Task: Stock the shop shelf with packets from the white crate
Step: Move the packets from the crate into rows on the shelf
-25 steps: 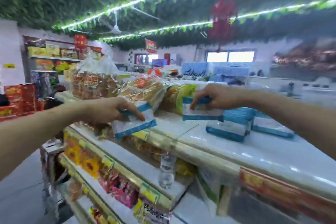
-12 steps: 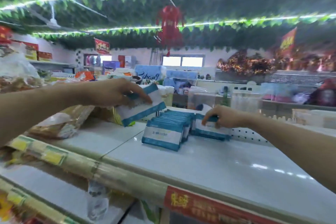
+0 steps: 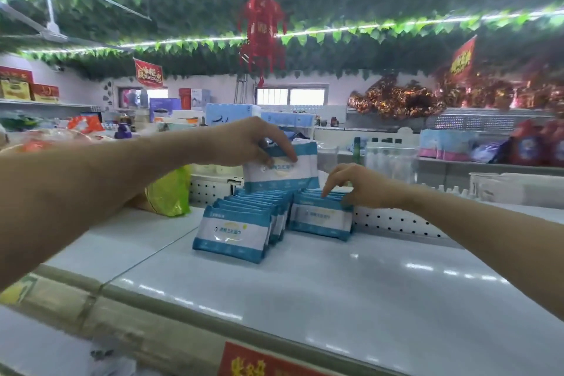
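Observation:
On the white top shelf (image 3: 305, 284) stand two rows of white-and-blue packets: a long left row (image 3: 244, 223) and a short right row (image 3: 320, 217). My left hand (image 3: 253, 140) pinches one more packet (image 3: 282, 169) by its top edge and holds it upright above the back of the rows. My right hand (image 3: 357, 185) rests its fingertips on the top of the right row, fingers pointing down. The white crate is out of view.
A yellow-green bag (image 3: 169, 192) lies on the shelf left of the packets. A perforated back panel (image 3: 396, 221) runs behind them. Price strips and a red label (image 3: 259, 360) line the shelf's front edge. More shop shelves stand beyond.
My left hand has carried its packet to the right, over the back of the rows. My right hand has set its packet into the right row and now only touches it.

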